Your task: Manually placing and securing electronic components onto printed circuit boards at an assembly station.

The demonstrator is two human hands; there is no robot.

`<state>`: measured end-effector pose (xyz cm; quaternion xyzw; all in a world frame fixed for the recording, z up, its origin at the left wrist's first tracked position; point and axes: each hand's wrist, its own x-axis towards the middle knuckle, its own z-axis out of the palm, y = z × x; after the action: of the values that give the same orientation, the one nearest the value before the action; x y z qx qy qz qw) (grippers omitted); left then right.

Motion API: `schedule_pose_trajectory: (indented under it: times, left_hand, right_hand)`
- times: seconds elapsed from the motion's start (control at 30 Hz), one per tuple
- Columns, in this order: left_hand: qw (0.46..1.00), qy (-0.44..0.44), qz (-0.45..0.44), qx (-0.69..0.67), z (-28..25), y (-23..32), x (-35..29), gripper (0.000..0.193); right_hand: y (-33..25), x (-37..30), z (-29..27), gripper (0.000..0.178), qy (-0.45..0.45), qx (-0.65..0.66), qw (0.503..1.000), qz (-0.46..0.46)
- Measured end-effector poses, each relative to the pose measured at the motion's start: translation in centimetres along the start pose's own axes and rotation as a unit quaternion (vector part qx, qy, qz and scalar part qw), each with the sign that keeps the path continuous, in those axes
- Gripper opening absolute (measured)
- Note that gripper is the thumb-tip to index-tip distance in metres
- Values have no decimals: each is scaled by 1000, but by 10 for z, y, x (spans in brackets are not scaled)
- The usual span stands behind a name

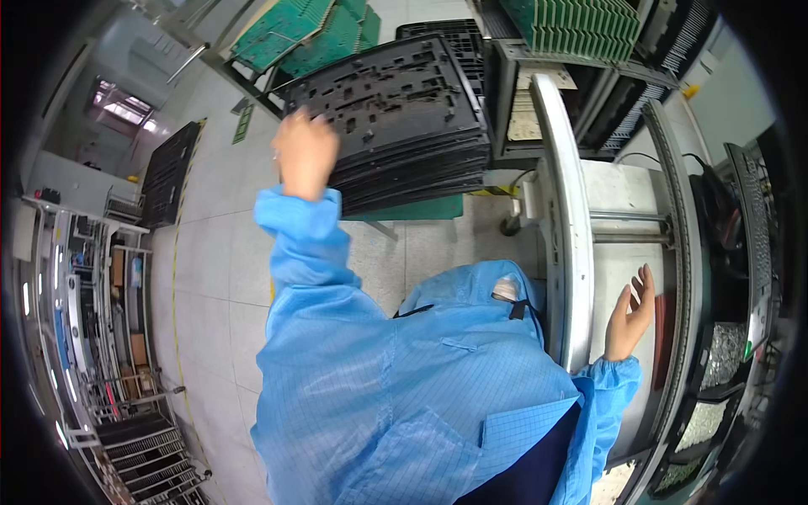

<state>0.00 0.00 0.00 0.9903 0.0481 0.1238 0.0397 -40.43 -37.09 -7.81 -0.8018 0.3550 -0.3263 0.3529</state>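
Blue smock point(362, 362): fills the near foreground, sleeves reaching both wrists.
Right hand point(629, 324): half open, fingers loosely spread, nothing in its grasp; over the conveyor point(623, 194), between its metal rails; contact with the bed cannot be told.
Left hand point(307, 156): motion-blurred, fingers partly curled, at the left edge of the tray stack; cannot tell whether it grips or only touches.
Tray stack point(412, 172): black, flat, cut-out trays piled ahead of the person, left of the conveyor, above a green surface point(429, 208).
Green boards point(581, 29): upright row beyond, upper right.
Dark panel point(171, 172): far left, near yellow floor tape.
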Motion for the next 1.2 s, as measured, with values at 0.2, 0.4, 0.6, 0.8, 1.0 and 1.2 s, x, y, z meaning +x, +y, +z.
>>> schedule_pose_trajectory:
  times: [0.2, 0.4, 0.6, 0.8, 1.0, 1.2]
  left_hand:
    - [982, -116, -41, -141, 37, -91, 43, 35]
    - [986, -60, -28, -151, 17, -90, 43, 21]
    - [991, 42, 59, -109, 3, -55, 64, 36]
    - [991, -85, 91, -38, 79, -105, 145, 42]
    - [950, -207, 54, -227, 52, -103, 148, 34]
    - [675, -269, -6, -687, -34, -75, 78, 37]
  right_hand:
    - [-13, -9, 16, 43, -12, -9, 1000, -6]
    - [-7, -8, 16, 41, -27, -5, 999, -20]
    - [1, -10, 14, 39, -30, -31, 999, -31]
    - [-14, -8, 17, 33, -13, -24, 998, -57]
    - [-10, -10, 16, 32, -2, -18, 999, -29]
    - [-12, -13, 6, 32, -3, -23, 999, -35]
